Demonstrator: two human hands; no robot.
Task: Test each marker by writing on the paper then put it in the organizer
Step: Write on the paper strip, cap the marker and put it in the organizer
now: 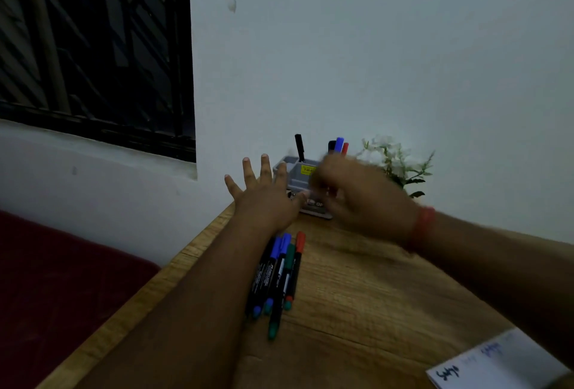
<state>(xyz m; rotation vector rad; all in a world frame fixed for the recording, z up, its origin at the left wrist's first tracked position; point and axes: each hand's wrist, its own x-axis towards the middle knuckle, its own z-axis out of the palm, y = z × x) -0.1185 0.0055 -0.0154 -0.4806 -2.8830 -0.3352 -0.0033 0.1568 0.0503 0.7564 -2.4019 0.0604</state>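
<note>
Left hand (264,196) spread flat before organizer (296,175), blurred right hand (357,199) grip unclear, markers (278,276) beside left forearm

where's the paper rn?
Head view, bottom right corner: the paper lies on the wooden table, near edge, right of the loose markers, under the right forearm.

The organizer (296,175) stands at the table's (357,280) far end against the wall (372,62), with a plant (394,162) just right of it. Both hands, left (264,199) and right (357,199), crowd its near side. Loose markers (279,273) lie mid-table by the left forearm; bare wood stretches right of them, down to the paper (497,363).
</note>
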